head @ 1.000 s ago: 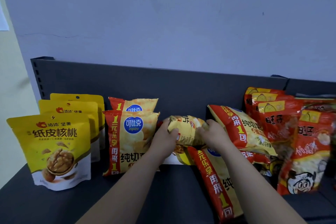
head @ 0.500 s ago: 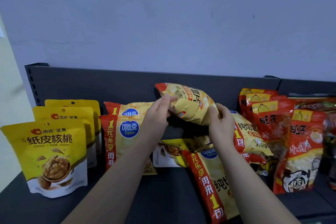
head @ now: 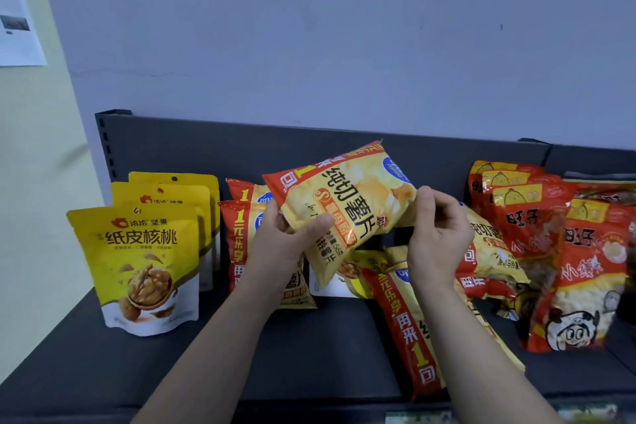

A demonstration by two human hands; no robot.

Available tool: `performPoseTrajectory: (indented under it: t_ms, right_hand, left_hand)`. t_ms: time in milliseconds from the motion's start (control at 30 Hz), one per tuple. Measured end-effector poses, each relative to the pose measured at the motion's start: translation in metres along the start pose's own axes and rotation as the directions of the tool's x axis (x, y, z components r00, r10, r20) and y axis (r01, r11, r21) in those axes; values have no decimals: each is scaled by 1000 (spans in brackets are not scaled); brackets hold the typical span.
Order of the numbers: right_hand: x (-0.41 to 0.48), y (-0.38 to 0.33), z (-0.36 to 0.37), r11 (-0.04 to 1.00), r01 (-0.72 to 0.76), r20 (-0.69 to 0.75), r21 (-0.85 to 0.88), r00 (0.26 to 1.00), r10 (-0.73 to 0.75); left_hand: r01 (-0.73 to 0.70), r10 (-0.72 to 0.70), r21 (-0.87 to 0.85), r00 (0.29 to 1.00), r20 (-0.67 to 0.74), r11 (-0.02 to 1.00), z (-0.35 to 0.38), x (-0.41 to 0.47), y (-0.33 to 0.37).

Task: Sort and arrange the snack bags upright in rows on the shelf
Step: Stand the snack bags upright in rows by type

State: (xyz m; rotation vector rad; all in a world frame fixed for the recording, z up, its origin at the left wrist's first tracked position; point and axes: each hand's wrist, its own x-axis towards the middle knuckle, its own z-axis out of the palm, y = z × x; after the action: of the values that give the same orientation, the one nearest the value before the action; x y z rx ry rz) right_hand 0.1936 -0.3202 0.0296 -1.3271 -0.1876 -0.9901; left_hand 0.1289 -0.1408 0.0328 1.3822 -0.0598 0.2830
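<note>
I hold a yellow and red potato chip bag (head: 347, 203) tilted in the air above the dark shelf (head: 309, 348). My left hand (head: 289, 237) grips its lower left side, thumb across the front. My right hand (head: 437, 234) pinches its right edge with curled fingers. Two more chip bags (head: 241, 234) stand upright behind my left hand. Another chip bag (head: 413, 327) lies flat under my right forearm, and one (head: 492, 251) leans at the right.
Three yellow walnut pouches (head: 148, 265) stand in a row at the left. Red snack bags (head: 537, 217) stand and lean at the right. A walnut pouch (head: 358, 272) lies flat behind the held bag. The shelf's dark back panel (head: 206, 148) meets a pale wall.
Both hands lifted the chip bag from the pile and turned it, so its printed front now faces me. My view moved closer and tilted up.
</note>
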Motion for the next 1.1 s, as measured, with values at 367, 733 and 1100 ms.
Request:
performPoseTrajectory:
  t_ms: [367, 733, 1100]
  right_hand:
    - [-54, -19, 20, 825, -513, 143, 237, 858, 493]
    - [-67, -22, 17, 820, -552, 516, 150, 752, 411]
    - [-121, 21, 21, 864, -432, 717, -258, 514, 471]
  left_hand:
    - [33, -53, -177, 992, -114, 984, -15, -39, -31]
    - [-28, 30, 15, 979, -201, 999, -69, -60, -41]
    - [114, -54, 377, 985, -167, 919, -98, -63, -85]
